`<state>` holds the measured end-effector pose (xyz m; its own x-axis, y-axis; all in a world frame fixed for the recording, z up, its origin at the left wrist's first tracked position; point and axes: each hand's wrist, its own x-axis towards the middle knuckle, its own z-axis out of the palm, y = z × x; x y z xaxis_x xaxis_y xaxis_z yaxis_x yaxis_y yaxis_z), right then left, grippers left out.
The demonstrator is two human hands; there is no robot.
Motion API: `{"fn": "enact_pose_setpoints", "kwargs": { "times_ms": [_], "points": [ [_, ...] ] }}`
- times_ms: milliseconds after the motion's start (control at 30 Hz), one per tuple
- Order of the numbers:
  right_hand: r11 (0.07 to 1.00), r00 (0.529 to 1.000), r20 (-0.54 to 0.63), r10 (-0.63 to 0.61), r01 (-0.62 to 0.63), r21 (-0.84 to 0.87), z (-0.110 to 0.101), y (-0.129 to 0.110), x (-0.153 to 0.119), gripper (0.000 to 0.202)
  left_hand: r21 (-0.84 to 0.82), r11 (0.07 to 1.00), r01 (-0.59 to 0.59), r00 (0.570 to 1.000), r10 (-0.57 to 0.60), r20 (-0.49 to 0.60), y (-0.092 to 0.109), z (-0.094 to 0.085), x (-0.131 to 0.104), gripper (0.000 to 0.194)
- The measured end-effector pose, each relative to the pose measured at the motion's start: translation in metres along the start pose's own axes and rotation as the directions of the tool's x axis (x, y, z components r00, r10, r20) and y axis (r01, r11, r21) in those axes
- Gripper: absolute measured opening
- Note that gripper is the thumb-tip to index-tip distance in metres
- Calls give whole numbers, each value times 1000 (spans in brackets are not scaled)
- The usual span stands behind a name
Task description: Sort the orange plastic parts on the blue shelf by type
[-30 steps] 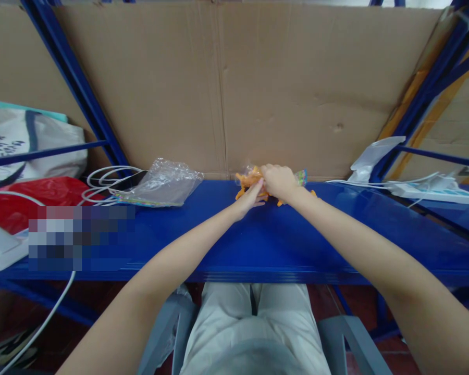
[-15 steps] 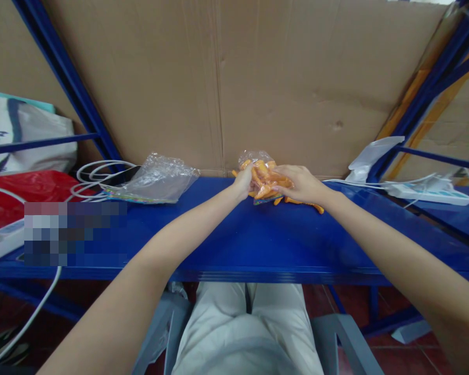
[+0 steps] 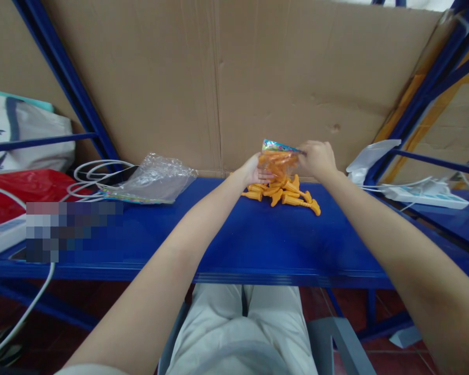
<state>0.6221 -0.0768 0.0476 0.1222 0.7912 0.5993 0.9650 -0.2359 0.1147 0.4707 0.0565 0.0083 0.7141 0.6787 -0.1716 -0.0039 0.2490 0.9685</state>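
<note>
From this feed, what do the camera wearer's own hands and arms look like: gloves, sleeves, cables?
The left hand and right hand are ungloved; both forearms are uncovered, with no watch, cable or marking visible. A pale sleeve edge shows on the left arm only.

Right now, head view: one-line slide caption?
Right hand holds a clear plastic bag, left hand at its side, above loose orange plastic pieces on a blue tabletop.

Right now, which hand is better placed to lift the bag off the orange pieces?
Probably the right hand: it grips the bag near its colourful edge, above the orange pieces, while the left hand lies against its side.
</note>
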Motion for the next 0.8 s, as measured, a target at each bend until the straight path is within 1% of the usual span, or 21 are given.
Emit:
{"fn": "enact_pose_setpoints", "kwargs": {
  "times_ms": [100, 167, 267, 367, 433, 500, 567, 633, 733, 800],
  "points": [
    [996, 996, -1, 87, -87, 9, -2, -10, 23, 38, 21, 1000, 13, 1000, -13, 9, 0, -2, -3, 69],
    [993, 993, -5, 114, -114, 33, -4, -15, 37, 38, 43, 999, 23, 1000, -23, -5, 1, -4, -6, 69],
    [990, 990, -76, 118, -111, 91, -4, -23, 54, 39, 70, 997, 39, 998, -35, -55, 1, -8, -11, 66],
    [979, 988, -94, 124, -106, 172, 0, -30, 66, 35, 88, 995, 46, 994, -37, -102, -4, -11, -15, 68],
    [966, 983, -128, 132, -98, 240, 5, -32, 73, 31, 99, 994, 37, 994, -26, -108, -10, -13, -15, 70],
    [947, 972, -180, 151, -90, 308, 8, -32, 80, 29, 109, 994, 17, 995, -6, -97, -16, -13, -16, 67],
    [927, 963, -201, 178, -95, 364, 9, -31, 84, 27, 126, 992, -10, 995, 22, -93, -22, -11, -18, 60],
    [906, 955, -213, 206, -104, 410, 7, -31, 86, 25, 164, 986, -32, 991, 52, -120, -25, -7, -22, 53],
    [882, 943, -244, 227, -93, 462, -2, -39, 83, 24, 264, 964, -33, 980, 82, -180, -27, 1, -29, 44],
    [879, 945, -229, 233, -103, 466, -12, -49, 79, 22, 324, 946, -27, 975, 97, -201, -27, 6, -32, 41]
  ]
}}
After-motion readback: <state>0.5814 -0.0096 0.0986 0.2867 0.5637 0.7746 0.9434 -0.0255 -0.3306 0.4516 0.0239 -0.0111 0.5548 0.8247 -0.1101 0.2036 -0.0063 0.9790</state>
